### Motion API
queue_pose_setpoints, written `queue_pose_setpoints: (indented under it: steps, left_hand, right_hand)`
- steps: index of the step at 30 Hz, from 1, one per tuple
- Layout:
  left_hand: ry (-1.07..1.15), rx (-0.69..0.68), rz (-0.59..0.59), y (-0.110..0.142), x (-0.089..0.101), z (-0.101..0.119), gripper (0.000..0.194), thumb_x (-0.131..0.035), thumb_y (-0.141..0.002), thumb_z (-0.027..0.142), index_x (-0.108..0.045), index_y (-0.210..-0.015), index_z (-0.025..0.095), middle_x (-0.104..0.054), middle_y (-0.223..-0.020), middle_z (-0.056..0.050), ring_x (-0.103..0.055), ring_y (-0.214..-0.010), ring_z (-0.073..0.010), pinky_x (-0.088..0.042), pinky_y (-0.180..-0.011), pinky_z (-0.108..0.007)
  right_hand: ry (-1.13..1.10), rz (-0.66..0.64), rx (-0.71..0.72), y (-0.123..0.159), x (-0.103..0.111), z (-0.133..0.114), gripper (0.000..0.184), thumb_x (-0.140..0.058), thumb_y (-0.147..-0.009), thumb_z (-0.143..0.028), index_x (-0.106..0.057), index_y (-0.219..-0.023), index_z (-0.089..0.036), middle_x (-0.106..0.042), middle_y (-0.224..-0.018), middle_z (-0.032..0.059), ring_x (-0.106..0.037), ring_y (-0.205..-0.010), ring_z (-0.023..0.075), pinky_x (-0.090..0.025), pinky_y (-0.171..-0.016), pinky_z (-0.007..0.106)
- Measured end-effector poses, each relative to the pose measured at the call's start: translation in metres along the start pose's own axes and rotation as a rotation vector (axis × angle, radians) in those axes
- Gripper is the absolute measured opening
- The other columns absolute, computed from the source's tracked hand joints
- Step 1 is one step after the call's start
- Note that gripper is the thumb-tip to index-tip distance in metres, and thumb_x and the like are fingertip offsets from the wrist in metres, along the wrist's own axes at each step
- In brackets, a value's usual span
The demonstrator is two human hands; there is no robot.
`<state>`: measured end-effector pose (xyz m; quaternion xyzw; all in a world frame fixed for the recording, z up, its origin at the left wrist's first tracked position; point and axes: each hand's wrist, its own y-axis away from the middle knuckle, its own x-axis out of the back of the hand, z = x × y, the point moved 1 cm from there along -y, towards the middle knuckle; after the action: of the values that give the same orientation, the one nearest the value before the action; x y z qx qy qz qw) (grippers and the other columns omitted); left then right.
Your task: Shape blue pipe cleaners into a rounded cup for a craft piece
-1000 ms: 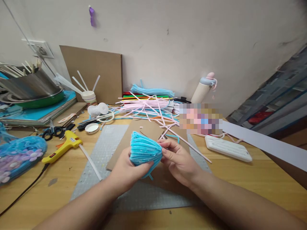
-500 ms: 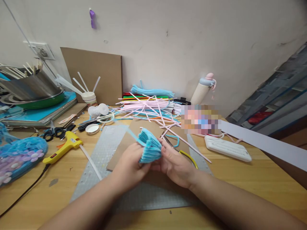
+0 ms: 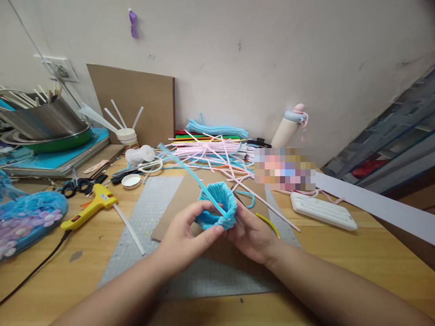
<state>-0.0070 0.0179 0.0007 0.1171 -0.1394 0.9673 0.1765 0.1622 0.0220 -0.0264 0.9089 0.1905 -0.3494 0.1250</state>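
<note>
Between my hands is a small cup-shaped piece (image 3: pixel 228 203) of blue pipe cleaners, its opening tilted toward me so the hollow inside shows. One loose pipe cleaner end (image 3: pixel 185 166) runs from its rim up and to the left. My left hand (image 3: pixel 185 233) grips the near left rim, thumb in front and index finger at the opening. From the right side, my right hand (image 3: pixel 253 233) holds the piece, with the thumb along its wall and the other fingers mostly hidden beneath. Under my hands lie a cardboard sheet (image 3: pixel 176 213) and a grey cutting mat (image 3: pixel 136 226).
A yellow glue gun (image 3: pixel 91 208) with a clear stick lies left, beside black-handled scissors (image 3: pixel 79 184). Pink pipe cleaners (image 3: pixel 207 148) are heaped at the back. A paper cup (image 3: pixel 127 136), a bottle (image 3: pixel 287 127) and a white power-bank-like block (image 3: pixel 322 210) stand around the mat.
The blue piece has turned so its opening faces me. Its loose pipe cleaner now sticks out longer toward the upper left, and my left hand has shifted its grip to the rim.
</note>
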Motion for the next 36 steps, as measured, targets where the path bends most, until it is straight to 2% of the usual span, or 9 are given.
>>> queue_pose_setpoints:
  steps: [3,6,8,11,14,17,23,32,36]
  left_hand:
    - [0.161,0.137,-0.033,-0.003,-0.002,-0.006,0.020,-0.067,-0.079,0.037,-0.064,-0.089,0.020,-0.068,-0.087,-0.001,-0.060,-0.081,-0.0155,-0.046,-0.077,-0.028]
    - [0.236,0.207,-0.040,-0.007,-0.001,-0.005,0.018,-0.067,-0.078,0.035,-0.064,-0.081,0.017,-0.067,-0.080,-0.001,-0.060,-0.076,-0.0145,-0.047,-0.075,-0.027]
    - [0.226,0.207,0.004,-0.008,0.001,-0.002,0.016,-0.067,-0.078,0.033,-0.065,-0.081,0.017,-0.067,-0.080,-0.001,-0.060,-0.075,-0.0142,-0.048,-0.074,-0.027]
    - [0.111,0.167,0.031,-0.009,0.002,0.003,0.014,-0.066,-0.077,0.031,-0.066,-0.081,0.017,-0.066,-0.077,-0.001,-0.059,-0.073,-0.0143,-0.048,-0.071,-0.027]
    - [0.008,0.123,0.002,-0.008,0.001,0.006,0.014,-0.064,-0.078,0.030,-0.068,-0.081,0.017,-0.069,-0.077,-0.002,-0.061,-0.074,-0.0154,-0.049,-0.073,-0.029]
    - [-0.034,0.120,0.017,-0.008,0.000,0.006,0.014,-0.062,-0.078,0.030,-0.068,-0.083,0.018,-0.071,-0.080,-0.002,-0.063,-0.075,-0.0162,-0.050,-0.072,-0.029]
    - [-0.068,0.176,0.046,-0.011,-0.002,0.004,0.014,-0.062,-0.077,0.029,-0.066,-0.081,0.017,-0.071,-0.078,-0.003,-0.064,-0.073,-0.0164,-0.051,-0.068,-0.029]
    - [-0.247,0.132,0.024,-0.009,-0.003,-0.001,0.019,-0.063,-0.079,0.037,-0.066,-0.085,0.019,-0.071,-0.086,-0.005,-0.063,-0.085,-0.0209,-0.048,-0.078,-0.035]
    - [-0.326,0.111,0.059,-0.009,-0.004,-0.002,0.015,-0.062,-0.079,0.034,-0.067,-0.082,0.020,-0.071,-0.083,-0.004,-0.063,-0.084,-0.0209,-0.046,-0.079,-0.037]
  right_hand:
    - [0.084,0.036,0.007,0.000,-0.002,0.002,0.044,-0.064,-0.081,-0.049,-0.051,-0.119,-0.030,-0.062,-0.108,0.0010,-0.060,-0.090,0.0155,-0.049,-0.079,0.030]
    - [0.256,0.062,0.030,-0.001,0.001,0.004,0.042,-0.059,-0.084,-0.052,-0.049,-0.118,-0.029,-0.060,-0.114,0.0038,-0.059,-0.096,0.0177,-0.049,-0.082,0.034]
    - [0.454,0.114,0.163,0.000,0.004,0.001,0.041,-0.058,-0.086,-0.049,-0.049,-0.120,-0.029,-0.056,-0.119,0.0046,-0.055,-0.107,0.0189,-0.045,-0.091,0.036]
    - [0.827,0.170,0.526,0.006,0.004,-0.010,0.035,-0.061,-0.087,-0.036,-0.051,-0.120,-0.031,-0.052,-0.124,0.0043,-0.049,-0.117,0.0196,-0.039,-0.099,0.038]
    - [1.104,0.072,0.716,0.013,-0.004,-0.020,0.016,-0.059,-0.088,-0.025,-0.062,-0.103,-0.028,-0.057,-0.114,0.0039,-0.053,-0.109,0.0193,-0.041,-0.096,0.037]
    - [1.130,0.031,0.646,0.015,-0.008,-0.023,0.010,-0.054,-0.090,-0.023,-0.063,-0.095,-0.025,-0.061,-0.100,0.0036,-0.057,-0.099,0.0180,-0.045,-0.088,0.035]
    - [1.090,0.099,0.492,0.008,-0.004,-0.017,0.005,-0.060,-0.086,-0.026,-0.061,-0.091,-0.023,-0.062,-0.095,0.0039,-0.058,-0.093,0.0186,-0.045,-0.085,0.035]
    - [1.062,0.050,0.523,0.005,-0.003,-0.016,0.008,-0.060,-0.086,-0.024,-0.059,-0.078,-0.022,-0.062,-0.088,0.0039,-0.059,-0.090,0.0188,-0.046,-0.081,0.034]
    - [1.121,0.039,0.551,0.008,-0.006,-0.016,0.009,-0.055,-0.088,-0.022,-0.059,-0.080,-0.022,-0.062,-0.090,0.0043,-0.059,-0.090,0.0187,-0.045,-0.082,0.035]
